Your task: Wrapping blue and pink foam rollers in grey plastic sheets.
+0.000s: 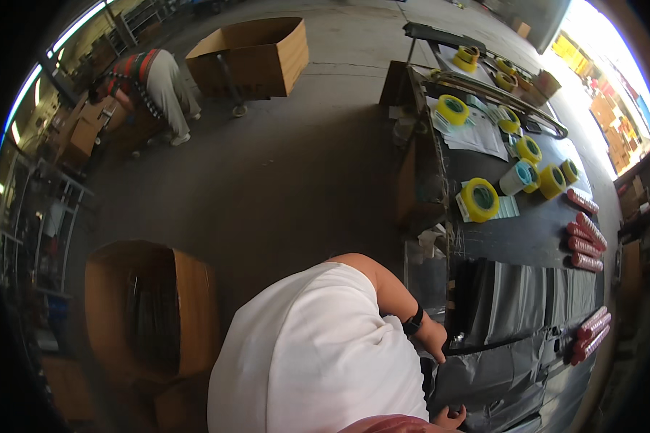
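Flat black plastic bags (513, 296) lie in stacks over the near part of the dark table. My left hand (432, 338), with a dark band on its wrist, is closed at the table-side edge of the front black plastic bag (484, 372). Lower down, my right hand (449, 417) curls beside the same bag's near corner. Its thumb and forefinger are bent toward each other, and what lies inside the fingers is hidden. My white sleeve and body cover the area left of both hands.
Yellow tape rolls (479, 200) and a pale blue-and-white roll (515, 178) stand farther along the table. Dark red wrapped bundles (586, 242) line its right edge. An open carton (195, 310) is at left, a big wheeled carton (253, 58) behind. Another person (148, 83) bends over boxes.
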Demonstrator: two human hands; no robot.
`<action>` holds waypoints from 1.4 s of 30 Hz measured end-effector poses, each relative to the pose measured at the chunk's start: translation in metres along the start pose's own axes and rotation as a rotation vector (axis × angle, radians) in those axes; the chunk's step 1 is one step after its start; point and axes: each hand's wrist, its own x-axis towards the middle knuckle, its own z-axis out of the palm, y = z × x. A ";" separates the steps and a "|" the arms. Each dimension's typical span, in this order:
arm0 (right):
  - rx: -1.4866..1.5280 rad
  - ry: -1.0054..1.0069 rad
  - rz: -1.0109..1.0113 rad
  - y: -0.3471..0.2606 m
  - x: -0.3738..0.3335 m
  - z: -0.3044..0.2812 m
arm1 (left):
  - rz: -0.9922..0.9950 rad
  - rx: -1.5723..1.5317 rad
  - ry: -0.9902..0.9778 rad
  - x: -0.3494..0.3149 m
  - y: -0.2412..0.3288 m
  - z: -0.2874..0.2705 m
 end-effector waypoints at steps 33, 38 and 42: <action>-0.549 -0.483 -0.633 -0.026 0.066 0.076 | 0.216 -0.068 -0.477 0.026 -0.023 0.020; -0.643 -0.493 -0.318 -0.097 0.039 0.084 | 0.234 -0.078 -0.477 0.028 -0.023 0.019; -0.707 -0.445 -0.281 -0.103 0.036 0.086 | 0.257 -0.081 -0.487 0.028 -0.022 0.019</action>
